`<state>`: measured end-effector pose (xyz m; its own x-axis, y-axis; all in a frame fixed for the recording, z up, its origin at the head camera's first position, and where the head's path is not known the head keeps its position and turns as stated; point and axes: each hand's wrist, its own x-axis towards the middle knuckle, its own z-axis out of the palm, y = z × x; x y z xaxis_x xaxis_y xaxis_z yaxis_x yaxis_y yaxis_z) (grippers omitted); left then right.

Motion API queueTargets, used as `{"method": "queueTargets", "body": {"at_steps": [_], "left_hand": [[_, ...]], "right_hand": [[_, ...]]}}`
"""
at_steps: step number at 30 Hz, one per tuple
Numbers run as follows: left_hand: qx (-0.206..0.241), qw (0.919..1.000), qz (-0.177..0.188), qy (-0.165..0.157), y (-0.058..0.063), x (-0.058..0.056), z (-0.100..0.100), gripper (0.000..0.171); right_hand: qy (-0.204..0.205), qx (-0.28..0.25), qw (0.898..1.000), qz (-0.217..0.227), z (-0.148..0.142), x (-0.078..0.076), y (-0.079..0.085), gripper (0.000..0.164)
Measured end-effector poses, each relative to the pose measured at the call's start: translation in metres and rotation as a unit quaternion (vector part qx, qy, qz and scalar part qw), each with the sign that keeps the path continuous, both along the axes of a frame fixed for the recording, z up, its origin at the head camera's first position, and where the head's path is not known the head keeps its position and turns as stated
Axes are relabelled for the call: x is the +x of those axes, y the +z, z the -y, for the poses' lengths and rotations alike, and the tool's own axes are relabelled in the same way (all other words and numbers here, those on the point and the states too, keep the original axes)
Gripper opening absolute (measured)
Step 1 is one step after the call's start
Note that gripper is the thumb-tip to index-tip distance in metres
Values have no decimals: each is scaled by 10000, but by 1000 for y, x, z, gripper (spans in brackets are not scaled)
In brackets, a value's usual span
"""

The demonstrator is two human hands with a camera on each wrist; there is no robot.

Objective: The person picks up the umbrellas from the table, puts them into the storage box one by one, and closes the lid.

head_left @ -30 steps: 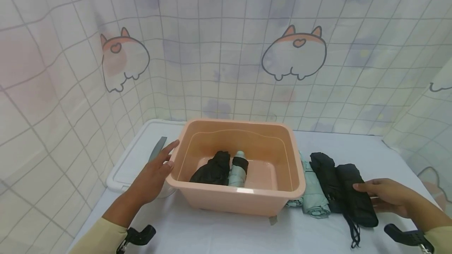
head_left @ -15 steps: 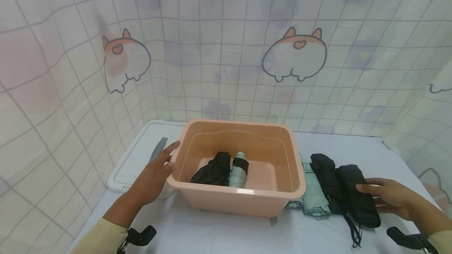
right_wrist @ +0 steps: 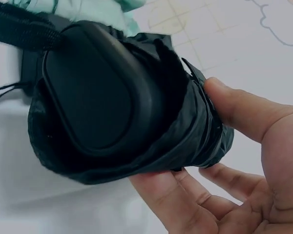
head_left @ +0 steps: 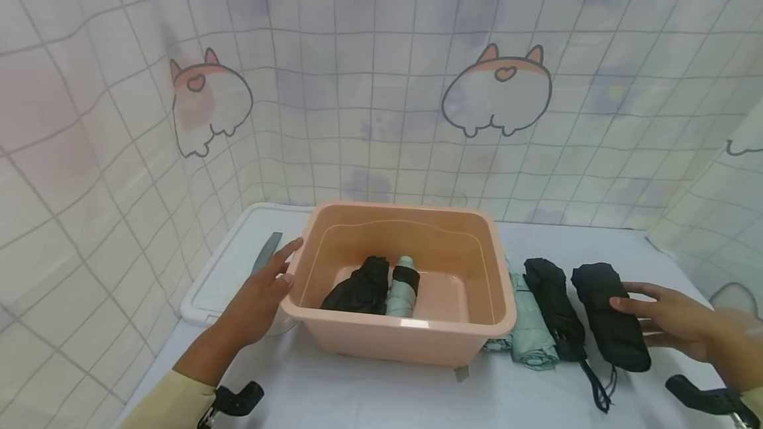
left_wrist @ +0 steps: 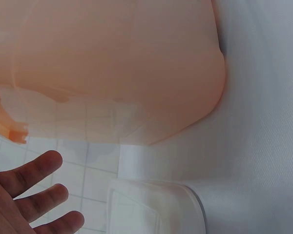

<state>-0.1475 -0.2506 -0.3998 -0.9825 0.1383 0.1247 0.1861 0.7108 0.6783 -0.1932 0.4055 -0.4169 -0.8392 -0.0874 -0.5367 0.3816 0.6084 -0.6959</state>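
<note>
Two hands; left spread, right round umbrella; flat end from right wrist only

White table: lower frame
Peach tub: centre
White rimmed panel: left of centre
Pale-green rolls: right of centre
Black roll: lower right
</note>
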Motion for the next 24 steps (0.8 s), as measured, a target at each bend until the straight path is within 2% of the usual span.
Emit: {"method": "queueTargets", "body": {"at_steps": [13,24], "left_hand": [[70,9999,-111,-40,-2,0,1,54],[48,9999,-110,-46,-1,0,1,54]], "right_hand": [[20,-311,9994,-155,9,-1,23,102],[140,-293,9987,-387,11,0,36,99]]}}
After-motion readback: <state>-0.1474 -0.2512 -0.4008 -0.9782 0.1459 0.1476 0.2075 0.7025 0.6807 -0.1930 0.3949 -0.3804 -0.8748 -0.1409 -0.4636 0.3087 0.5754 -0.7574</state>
